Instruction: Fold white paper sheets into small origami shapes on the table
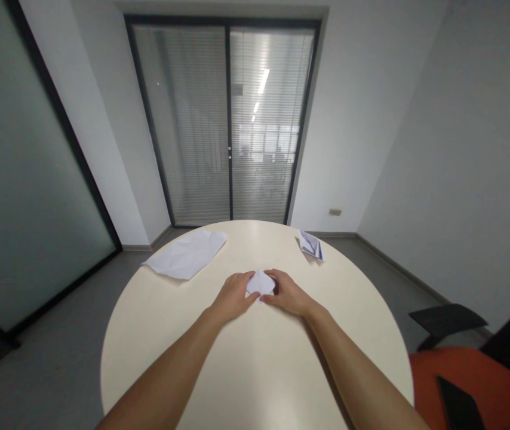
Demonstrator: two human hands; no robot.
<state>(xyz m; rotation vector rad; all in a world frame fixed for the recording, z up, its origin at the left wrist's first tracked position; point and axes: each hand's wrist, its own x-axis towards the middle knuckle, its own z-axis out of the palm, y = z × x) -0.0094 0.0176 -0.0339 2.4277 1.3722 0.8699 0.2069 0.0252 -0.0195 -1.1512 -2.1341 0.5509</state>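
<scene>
A small folded white paper (260, 283) lies at the middle of the round table, with a crease running down its centre. My left hand (236, 295) grips its left side, thumb at the near edge and fingers at the far edge. From the right, my right hand (285, 291) pinches the paper the same way, its thumb close to the left thumb at the near corner. Fingers cover parts of both side edges.
The cream round table (255, 364) bears a creased sheet of white paper (187, 254) at the far left and a folded paper piece (311, 245) with bluish markings at the far right. An orange chair (474, 382) with black armrests stands close on the right.
</scene>
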